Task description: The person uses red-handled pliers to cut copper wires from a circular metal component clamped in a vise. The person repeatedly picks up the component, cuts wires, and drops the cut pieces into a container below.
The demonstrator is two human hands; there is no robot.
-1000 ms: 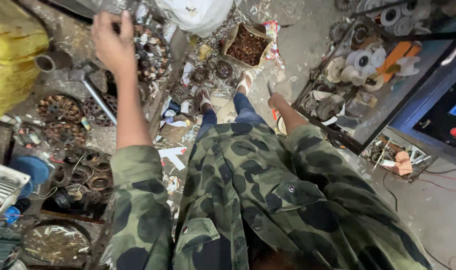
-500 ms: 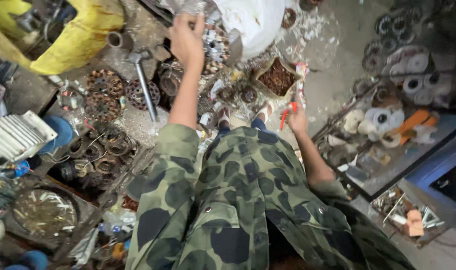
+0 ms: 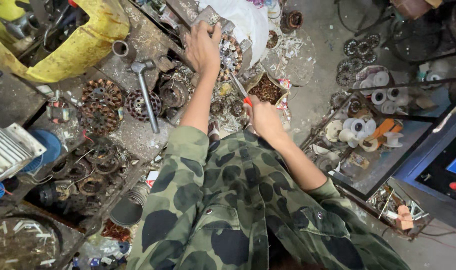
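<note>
Stator (image 3: 231, 56) — round, metal-slotted — under left hand (image 3: 203, 47).

Green-and-dark camouflage jacket (image 3: 238, 200), yellow machine housing (image 3: 83, 45), orange-handled tool (image 3: 240, 90), white spools (image 3: 358, 127).

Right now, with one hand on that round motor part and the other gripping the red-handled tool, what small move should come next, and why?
Probably ease the screwdriver tip a little further into the stator windings. The left hand already clamps the stator's rim on the bench, and the right hand holds the tool by its red handle with the shaft angled up at that part, so both look set for prying.
</note>
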